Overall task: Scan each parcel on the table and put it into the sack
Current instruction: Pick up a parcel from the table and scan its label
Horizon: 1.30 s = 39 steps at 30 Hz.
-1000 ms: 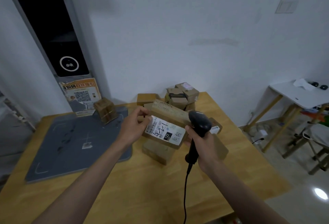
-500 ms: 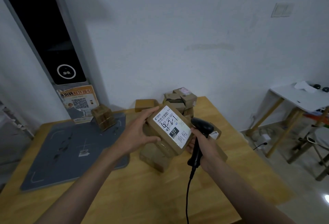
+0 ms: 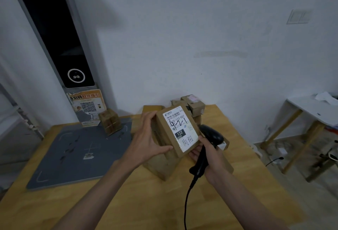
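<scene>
Since a second ago the parcel [image 3: 180, 131] has tipped label-up, above the wooden surface [image 3: 128, 202]. The left hand [image 3: 146, 143] grips its left edge, fingers curled round it; the right hand [image 3: 210, 154] clasps the black scanner [image 3: 208, 143] just right of the parcel. More boxes [image 3: 192, 105] crowd behind the parcel; a grey mat [image 3: 73, 156] lies to its left.

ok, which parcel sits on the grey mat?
The lone taped brown cube at the grey mat's far corner, below the QR poster. Every other parcel is on bare wood or held.
</scene>
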Tool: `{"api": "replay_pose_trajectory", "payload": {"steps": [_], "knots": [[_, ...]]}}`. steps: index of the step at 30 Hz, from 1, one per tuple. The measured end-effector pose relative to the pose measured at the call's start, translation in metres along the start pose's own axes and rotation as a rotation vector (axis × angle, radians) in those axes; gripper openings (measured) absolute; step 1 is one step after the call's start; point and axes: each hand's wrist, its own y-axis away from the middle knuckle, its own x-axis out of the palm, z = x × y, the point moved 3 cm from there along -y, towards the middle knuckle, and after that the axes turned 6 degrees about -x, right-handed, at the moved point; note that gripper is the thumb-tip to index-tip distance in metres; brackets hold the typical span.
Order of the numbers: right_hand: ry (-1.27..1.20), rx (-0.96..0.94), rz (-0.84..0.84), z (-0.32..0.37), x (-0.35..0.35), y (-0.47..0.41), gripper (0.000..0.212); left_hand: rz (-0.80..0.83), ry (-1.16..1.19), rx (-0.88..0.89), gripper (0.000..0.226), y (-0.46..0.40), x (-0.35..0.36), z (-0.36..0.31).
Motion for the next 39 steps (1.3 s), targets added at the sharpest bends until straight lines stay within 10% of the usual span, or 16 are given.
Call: {"api": "replay_pose_trajectory", "payload": {"steps": [6,39], "knots": [[-0.002,0.062,0.041,-0.006,-0.009,0.010,0.026,0.106,-0.284,-0.005,0.164,0.008,0.015,-0.012],[0.479,-0.056,0.601,0.033,-0.018,0.050,0.017,0.000,-0.668,-0.049,0.154,0.045,0.025,-0.025]]}}
